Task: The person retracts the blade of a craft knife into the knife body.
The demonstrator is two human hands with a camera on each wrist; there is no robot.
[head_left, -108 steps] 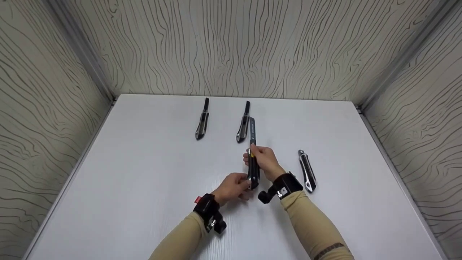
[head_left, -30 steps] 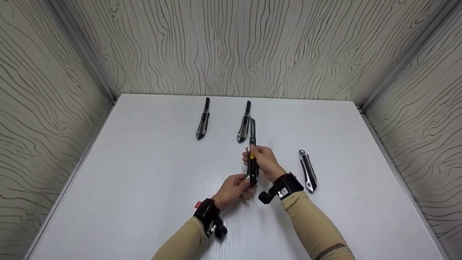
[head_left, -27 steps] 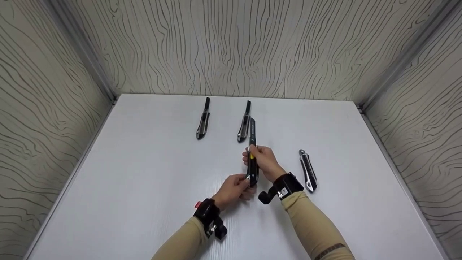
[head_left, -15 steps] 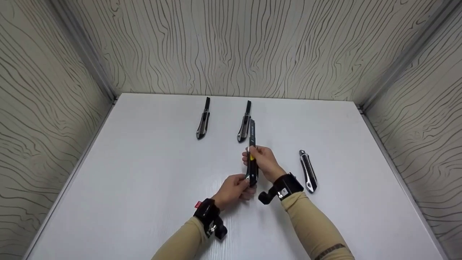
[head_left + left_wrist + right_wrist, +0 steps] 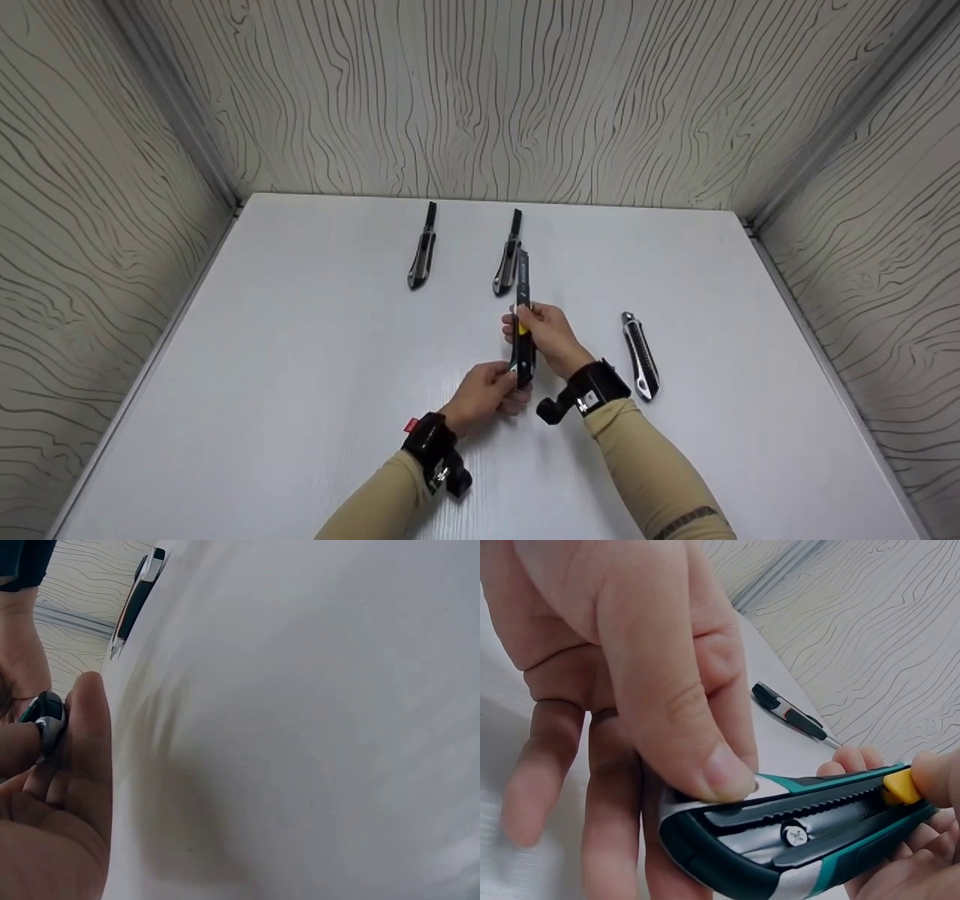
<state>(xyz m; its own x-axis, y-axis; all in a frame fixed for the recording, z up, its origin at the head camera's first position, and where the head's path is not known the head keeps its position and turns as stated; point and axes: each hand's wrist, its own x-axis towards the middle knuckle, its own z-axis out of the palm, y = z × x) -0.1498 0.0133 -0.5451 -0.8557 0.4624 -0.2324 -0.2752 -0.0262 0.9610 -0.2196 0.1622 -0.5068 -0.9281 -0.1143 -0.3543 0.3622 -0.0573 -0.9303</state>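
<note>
In the head view, both hands met at the middle of the frame on a black knife whose long grey blade pointed towards the top. The right hand was curled round the handle, its thumb at the yellow slider. The left hand pinched the bottom end between thumb and fingers. Near the blade's tip lay a second knife; whether they touched could not be told. A third knife lay left of that one, and a fourth knife right of centre. These three rested on the white table, below the patterned wall at the top of the frame. Tan sleeves reached in from the bottom edge.

In the left wrist view, the left hand filled the lower left, pinching the black knife's end at the left edge. The right hand showed above it, partly cut off, and a loose knife lay at the upper left.

In the right wrist view, the black knife slanted across the lower right, showing green edging and a screw. The left thumb pressed its near end; the right thumb touched the slider. Another knife lay beyond, right of centre.
</note>
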